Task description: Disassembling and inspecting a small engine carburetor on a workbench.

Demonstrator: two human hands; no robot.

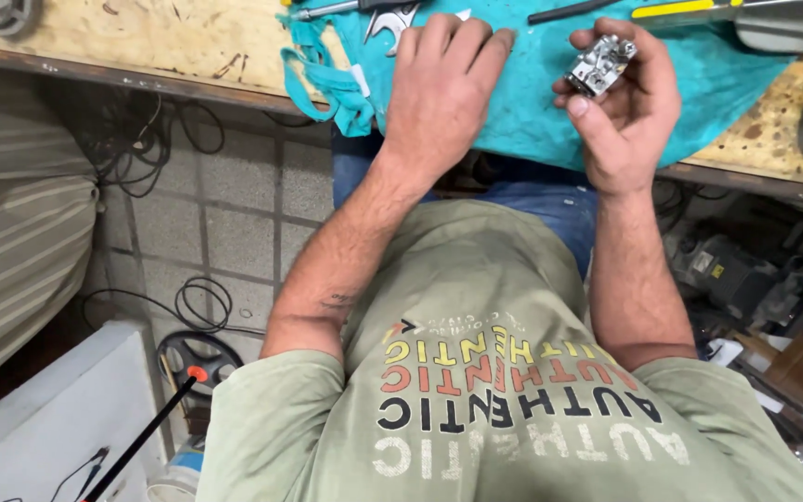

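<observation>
Gripping a small metal part (599,65), the right hand (620,112); left hand (439,88) lies flat, empty, on teal cloth (532,112)

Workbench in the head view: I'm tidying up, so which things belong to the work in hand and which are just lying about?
In hand:
- small silvery metal part, held in the right hand
- teal cloth spread over the bench, under the left hand

Lying about:
- steel open-ended spanner at the cloth's top edge
- yellow-handled tool
- black cables on the tiled floor
</observation>
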